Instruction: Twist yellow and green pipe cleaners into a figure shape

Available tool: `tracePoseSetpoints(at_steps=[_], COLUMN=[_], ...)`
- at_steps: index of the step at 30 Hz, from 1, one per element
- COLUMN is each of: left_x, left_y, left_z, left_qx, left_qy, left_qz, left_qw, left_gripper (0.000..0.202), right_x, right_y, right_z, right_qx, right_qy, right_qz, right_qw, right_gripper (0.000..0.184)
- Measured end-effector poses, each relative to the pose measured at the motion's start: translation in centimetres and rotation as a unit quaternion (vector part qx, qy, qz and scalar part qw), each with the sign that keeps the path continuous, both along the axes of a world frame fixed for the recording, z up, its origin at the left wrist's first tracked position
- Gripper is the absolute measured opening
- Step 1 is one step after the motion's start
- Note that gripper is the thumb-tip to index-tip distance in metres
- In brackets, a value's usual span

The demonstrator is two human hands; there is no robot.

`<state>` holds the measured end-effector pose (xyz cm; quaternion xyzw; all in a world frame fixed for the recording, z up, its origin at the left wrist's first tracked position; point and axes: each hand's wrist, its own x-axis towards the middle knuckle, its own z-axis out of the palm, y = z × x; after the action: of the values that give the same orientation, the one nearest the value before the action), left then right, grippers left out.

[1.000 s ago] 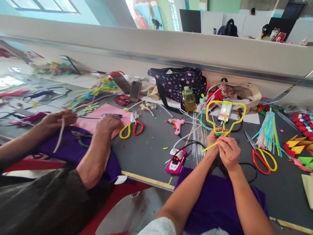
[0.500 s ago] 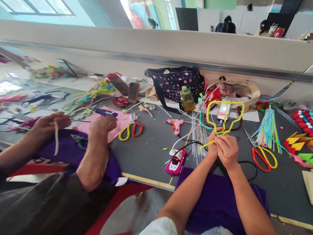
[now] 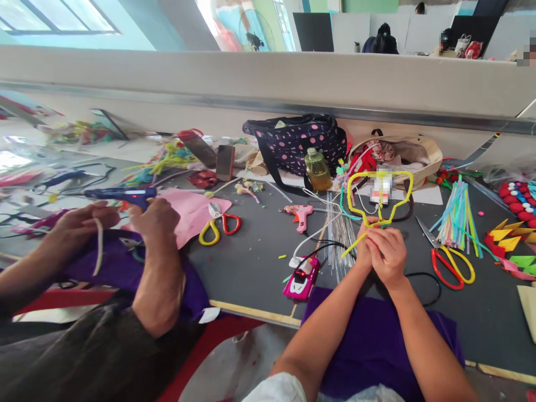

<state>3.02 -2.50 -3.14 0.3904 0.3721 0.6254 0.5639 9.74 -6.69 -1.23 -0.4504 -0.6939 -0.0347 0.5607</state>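
Observation:
A yellow pipe-cleaner loop stands up from my two hands, which are pressed together at its base. My left hand pinches the lower stems, and one yellow end sticks out to the left. My right hand is closed over the twist where the stems meet. A purple cloth lies on my lap below my forearms.
A person at left holds a blue glue gun and a white strip. On the grey table lie yellow-red scissors, a pink glue gun, a pink power strip, more scissors, pipe-cleaner bundles and a spotted bag.
My hands stayed at the loop's base, shifting slightly. The person at left has lifted the blue glue gun off the pink sheet and drawn it leftward.

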Motion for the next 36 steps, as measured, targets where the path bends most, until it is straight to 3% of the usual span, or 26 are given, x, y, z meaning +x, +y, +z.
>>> tracePoseSetpoints(at_steps=[2, 5, 9, 11, 13, 18, 23, 30, 36], left_x=[0.1, 0.3, 0.4, 0.5, 0.5, 0.4, 0.1, -0.2, -0.4], left_y=[-0.1, -0.3, -0.2, -0.2, -0.3, -0.4, -0.3, 0.0, 0.2], left_z=[0.1, 0.1, 0.2, 0.3, 0.3, 0.4, 0.7, 0.6, 0.5], left_qx=[0.020, 0.016, -0.002, -0.013, -0.023, -0.049, -0.046, -0.045, -0.042], left_qy=[-0.002, -0.033, -0.078, -0.077, -0.078, -0.082, -0.085, -0.090, -0.086], left_qz=[-0.006, -0.038, -0.080, -0.087, -0.098, -0.112, -0.069, 0.001, 0.014], left_qw=[1.000, 0.999, 0.994, 0.993, 0.992, 0.989, 0.993, 0.995, 0.995], left_gripper=[0.031, 0.036, 0.038, 0.039, 0.040, 0.042, 0.039, 0.034, 0.031], right_x=[0.6, 1.6, 2.2, 2.1, 1.9, 2.0, 2.6, 2.9, 3.2], right_y=[0.2, 1.1, 2.3, 2.5, 2.4, 2.3, 2.6, 2.7, 2.6], right_z=[-0.2, -0.6, -0.8, -0.6, -0.3, -0.2, -0.8, -1.0, -1.0], right_qx=[-0.020, -0.086, -0.228, -0.258, -0.261, -0.248, -0.221, -0.212, -0.234], right_qy=[0.102, 0.281, 0.426, 0.470, 0.490, 0.481, 0.471, 0.499, 0.506], right_qz=[-0.046, -0.138, -0.015, 0.041, 0.065, 0.044, -0.002, 0.009, 0.026], right_qw=[0.994, 0.946, 0.875, 0.843, 0.829, 0.840, 0.854, 0.840, 0.830], right_gripper=[0.018, 0.024, 0.035, 0.035, 0.033, 0.027, 0.026, 0.025, 0.029])
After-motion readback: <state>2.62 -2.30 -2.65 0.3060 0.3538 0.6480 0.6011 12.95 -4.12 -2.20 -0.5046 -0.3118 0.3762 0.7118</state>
